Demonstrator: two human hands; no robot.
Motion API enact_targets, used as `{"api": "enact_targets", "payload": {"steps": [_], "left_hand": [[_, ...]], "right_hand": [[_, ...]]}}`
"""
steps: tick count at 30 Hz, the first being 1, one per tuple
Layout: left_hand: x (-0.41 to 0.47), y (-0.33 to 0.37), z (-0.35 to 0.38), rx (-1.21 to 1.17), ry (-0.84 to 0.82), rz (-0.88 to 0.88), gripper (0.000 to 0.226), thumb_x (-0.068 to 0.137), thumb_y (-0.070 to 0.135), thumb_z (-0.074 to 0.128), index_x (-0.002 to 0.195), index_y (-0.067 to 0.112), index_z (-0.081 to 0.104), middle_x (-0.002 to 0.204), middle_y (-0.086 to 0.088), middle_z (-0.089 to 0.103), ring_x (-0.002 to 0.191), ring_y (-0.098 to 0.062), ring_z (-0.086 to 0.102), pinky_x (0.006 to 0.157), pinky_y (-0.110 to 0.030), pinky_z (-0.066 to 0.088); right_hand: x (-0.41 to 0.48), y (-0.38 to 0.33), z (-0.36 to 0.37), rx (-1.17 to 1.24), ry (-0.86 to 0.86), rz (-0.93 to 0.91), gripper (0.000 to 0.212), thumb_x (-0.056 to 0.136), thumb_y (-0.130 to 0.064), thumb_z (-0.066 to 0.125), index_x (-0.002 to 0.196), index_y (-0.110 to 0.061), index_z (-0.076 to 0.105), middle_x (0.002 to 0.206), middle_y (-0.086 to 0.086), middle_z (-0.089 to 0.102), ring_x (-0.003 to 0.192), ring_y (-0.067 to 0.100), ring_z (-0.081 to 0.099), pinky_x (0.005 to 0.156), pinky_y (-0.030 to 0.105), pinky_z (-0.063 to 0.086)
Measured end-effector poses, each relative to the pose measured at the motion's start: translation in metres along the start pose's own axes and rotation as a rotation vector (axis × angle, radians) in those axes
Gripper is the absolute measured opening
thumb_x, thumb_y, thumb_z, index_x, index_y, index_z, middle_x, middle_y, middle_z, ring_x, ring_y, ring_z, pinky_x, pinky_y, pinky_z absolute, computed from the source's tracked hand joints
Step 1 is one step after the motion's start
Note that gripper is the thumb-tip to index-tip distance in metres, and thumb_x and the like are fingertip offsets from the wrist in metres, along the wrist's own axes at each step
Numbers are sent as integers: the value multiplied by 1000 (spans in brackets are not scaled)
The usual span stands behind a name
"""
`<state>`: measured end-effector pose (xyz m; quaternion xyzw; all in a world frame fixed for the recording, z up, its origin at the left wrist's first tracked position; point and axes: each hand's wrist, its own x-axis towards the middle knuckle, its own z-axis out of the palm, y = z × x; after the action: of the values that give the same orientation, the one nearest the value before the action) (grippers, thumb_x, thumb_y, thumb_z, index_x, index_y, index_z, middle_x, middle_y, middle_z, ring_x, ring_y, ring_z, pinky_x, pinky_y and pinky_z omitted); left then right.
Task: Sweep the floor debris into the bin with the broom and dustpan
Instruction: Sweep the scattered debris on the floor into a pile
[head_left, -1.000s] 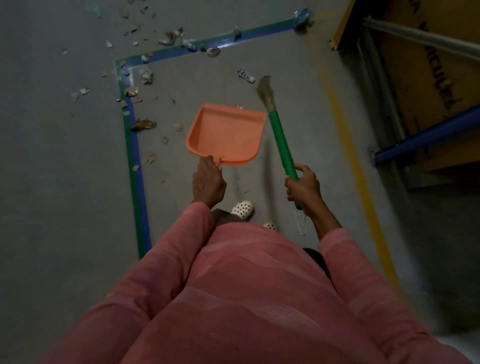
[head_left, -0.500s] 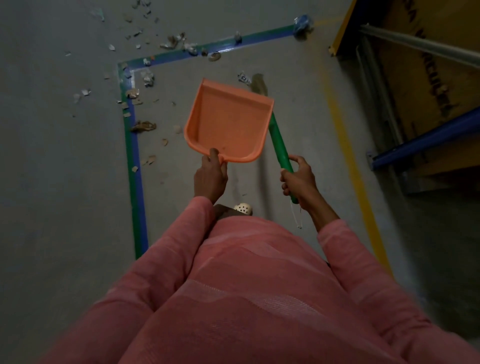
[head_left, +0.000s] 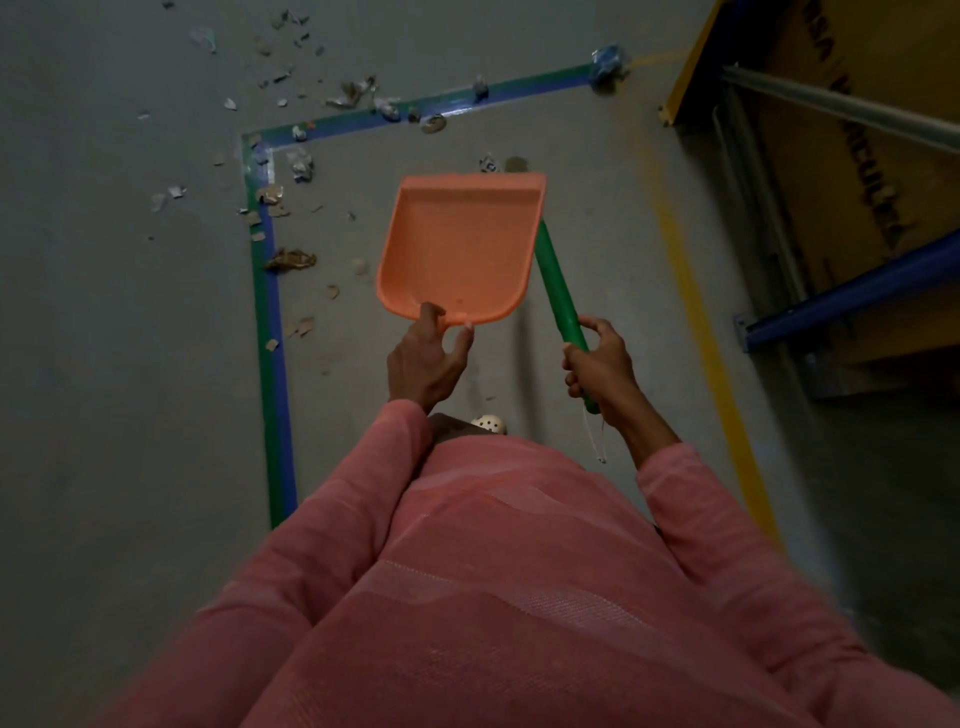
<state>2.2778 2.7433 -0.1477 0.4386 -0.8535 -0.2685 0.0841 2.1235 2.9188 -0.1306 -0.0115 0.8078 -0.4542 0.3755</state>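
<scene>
Grey concrete floor (head_left: 104, 364) fills most of the dim view, marked by a strip of green and blue tape (head_left: 272, 364) that runs away from the person on the left and then turns a corner to run right along the far side. A faded yellow line (head_left: 696, 312) runs down the floor on the right. Debris (head_left: 291, 258), torn scraps of paper and brownish bits, lies scattered around the taped corner, along both runs of tape and out on the floor to the far left; a crumpled blue wad (head_left: 605, 62) sits at the far right end of the tape. On the right edge stands racking with a yellow upright (head_left: 696, 57), a grey metal rail (head_left: 841, 104), a blue beam (head_left: 852, 291) and brown board (head_left: 857, 197) behind them. The orange dustpan (head_left: 462, 244) is held in the middle of the view, its open mouth pointing far; the left hand (head_left: 426, 364) grasps its near edge, thumb on the inner face and fingers curled beneath. Just to its right, the right hand (head_left: 600, 366) is wrapped around the near end of the broom (head_left: 558, 280), whose green handle slants far and left until it passes behind the pan, hiding the bristles. A thin white cord (head_left: 597, 436) dangles from the handle's end. Pink sleeves and clothing (head_left: 519, 571) fill the near part, with the toe of a white perforated shoe (head_left: 491, 423) showing below the left wrist.
</scene>
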Motion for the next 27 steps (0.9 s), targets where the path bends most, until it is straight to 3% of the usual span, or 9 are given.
{"api": "enact_targets", "payload": {"steps": [5, 11, 17, 20, 24, 27], "left_hand": [[10, -7, -4, -44, 5, -43, 39, 100, 55, 45, 109, 18, 54, 99, -11, 70, 92, -34, 66, 69, -36, 42], [13, -18, 1, -231, -8, 6, 39, 98, 47, 59, 111, 10, 57, 93, -15, 69, 86, -35, 65, 66, -32, 36], [14, -25, 2, -138, -16, 73, 60, 91, 55, 64, 137, 16, 59, 109, -20, 71, 101, -37, 65, 82, -40, 49], [13, -30, 2, -90, 17, 95, 60, 87, 57, 68, 134, 20, 62, 103, -16, 72, 97, -34, 67, 79, -38, 49], [12, -38, 1, -103, 89, 108, 60, 86, 68, 57, 128, 25, 66, 94, -9, 72, 86, -28, 68, 72, -37, 51], [14, -40, 0, -76, 139, 96, 57, 89, 61, 61, 131, 24, 63, 92, -9, 71, 83, -28, 67, 70, -36, 49]], "right_hand": [[0, 1, 5, -10, 12, 3, 46, 93, -11, 57, 134, -31, 52, 85, 13, 68, 53, 16, 59, 46, 26, 48], [-2, 1, 10, -11, 9, 3, 46, 94, -11, 57, 136, -29, 51, 82, 13, 67, 54, 18, 59, 46, 26, 48], [-5, 1, 13, 46, -9, 6, 47, 97, -28, 63, 141, -33, 46, 81, 10, 65, 56, 18, 57, 48, 28, 47], [-5, 1, 12, 79, -3, 26, 50, 97, -34, 64, 144, -31, 46, 77, 7, 62, 55, 17, 54, 47, 27, 46], [-5, 1, 7, 142, 14, 49, 45, 100, -30, 59, 143, -20, 50, 72, 4, 58, 50, 12, 51, 45, 26, 45], [-6, 0, 3, 180, 36, 34, 41, 102, -27, 58, 141, -16, 49, 71, 4, 56, 48, 11, 50, 43, 26, 45]]}}
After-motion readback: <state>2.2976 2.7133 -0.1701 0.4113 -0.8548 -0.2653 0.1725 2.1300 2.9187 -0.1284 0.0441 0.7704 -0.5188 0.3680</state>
